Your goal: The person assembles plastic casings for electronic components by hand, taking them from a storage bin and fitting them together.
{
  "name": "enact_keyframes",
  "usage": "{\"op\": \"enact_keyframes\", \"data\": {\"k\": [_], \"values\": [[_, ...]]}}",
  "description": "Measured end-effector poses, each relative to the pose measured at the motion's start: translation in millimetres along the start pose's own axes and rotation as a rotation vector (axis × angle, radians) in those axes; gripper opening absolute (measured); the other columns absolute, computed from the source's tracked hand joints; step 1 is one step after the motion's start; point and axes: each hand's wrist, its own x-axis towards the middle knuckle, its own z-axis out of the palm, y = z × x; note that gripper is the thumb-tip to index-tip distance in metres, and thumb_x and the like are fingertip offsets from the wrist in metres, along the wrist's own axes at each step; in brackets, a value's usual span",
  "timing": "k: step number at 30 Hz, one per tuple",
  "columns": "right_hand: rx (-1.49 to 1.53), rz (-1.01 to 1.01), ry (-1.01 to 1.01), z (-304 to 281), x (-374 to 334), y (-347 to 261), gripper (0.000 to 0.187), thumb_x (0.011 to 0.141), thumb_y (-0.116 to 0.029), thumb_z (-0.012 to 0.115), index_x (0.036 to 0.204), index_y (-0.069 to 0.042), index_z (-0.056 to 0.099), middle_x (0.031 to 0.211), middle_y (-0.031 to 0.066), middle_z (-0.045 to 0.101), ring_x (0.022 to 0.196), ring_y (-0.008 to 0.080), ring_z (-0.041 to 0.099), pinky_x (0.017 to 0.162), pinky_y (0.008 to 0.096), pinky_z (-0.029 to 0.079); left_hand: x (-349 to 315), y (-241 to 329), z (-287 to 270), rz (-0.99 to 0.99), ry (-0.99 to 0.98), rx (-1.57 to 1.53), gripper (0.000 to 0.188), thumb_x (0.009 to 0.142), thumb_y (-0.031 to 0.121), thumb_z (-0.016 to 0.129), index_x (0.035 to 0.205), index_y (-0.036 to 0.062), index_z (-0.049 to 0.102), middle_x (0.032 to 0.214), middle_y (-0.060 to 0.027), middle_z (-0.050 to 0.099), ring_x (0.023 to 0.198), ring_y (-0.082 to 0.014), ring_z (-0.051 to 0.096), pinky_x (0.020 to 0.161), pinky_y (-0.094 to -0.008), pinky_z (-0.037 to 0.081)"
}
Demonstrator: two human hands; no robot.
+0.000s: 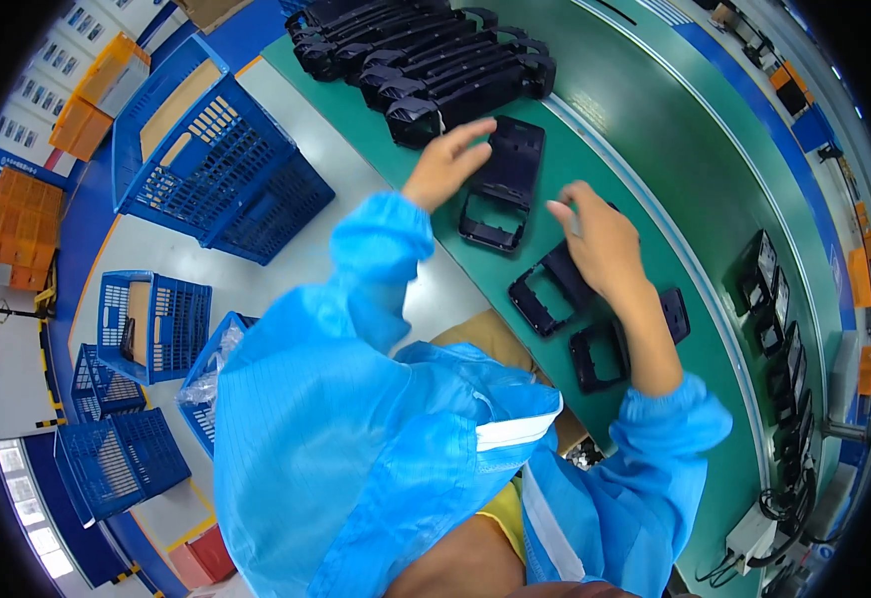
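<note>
A black plastic housing (512, 159) with a rectangular opening at its near end lies on the green bench. My left hand (448, 164) is at its left edge, fingers stretched out and apart; whether they touch it I cannot tell. My right hand (603, 244) hovers over a second black housing (545, 291), thumb and bent fingers apart, with nothing seen between them. The hand hides part of that housing. A third black housing (596, 357) lies nearer to me, partly covered by my right forearm.
A row of stacked black housings (421, 70) stands at the bench's far end. Several dark devices (784, 369) and a white power strip (751, 536) with cables line the right side. Blue crates (246, 149) stand on the floor to the left, with orange bins (22, 229) beyond.
</note>
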Motion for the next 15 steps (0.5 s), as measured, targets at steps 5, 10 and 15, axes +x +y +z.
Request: {"op": "enact_keyframes", "data": {"k": [5, 10, 15], "values": [[-0.019, -0.252, -0.182, 48.7, 55.0, 7.3, 0.013, 0.089, -0.018, 0.053, 0.097, -0.008, 0.053, 0.09, 0.0133, 0.061, 0.082, 0.0368, 0.06, 0.066, 0.0444, 0.047, -48.8, -5.7, 25.1, 0.125, -0.068, 0.451, 0.097, 0.074, 0.03, 0.077, 0.145, -0.0009, 0.019, 0.149, -0.0205, 0.025, 0.137, -0.0328, 0.027, 0.111, -0.0363, 0.026], [0.032, -0.34, -0.11, 54.0, 57.1, 9.9, 0.014, 0.082, -0.007, 0.053, 0.096, -0.008, 0.054, 0.09, 0.0119, 0.06, 0.081, 0.0357, 0.06, 0.066, 0.0462, 0.047, -43.6, -15.3, 28.2, 0.11, -0.098, 0.499, 0.085, 0.075, -0.003, 0.062, 0.147, 0.0075, 0.018, 0.15, -0.0161, 0.024, 0.137, -0.0327, 0.027, 0.111, -0.0348, 0.027], [0.287, 0.059, 0.391, 37.0, 34.6, 24.7, 0.02, 0.096, -0.022, 0.049, 0.09, -0.003, 0.049, 0.078, 0.0153, 0.058, 0.074, 0.0323, 0.06, 0.064, 0.0401, 0.045, -35.3, -12.3, 30.9, 0.025, -0.18, 0.496, 0.085, 0.076, -0.004, 0.062, 0.147, 0.0093, 0.018, 0.151, -0.0131, 0.023, 0.14, -0.0296, 0.022, 0.113, -0.0354, 0.022]]}}
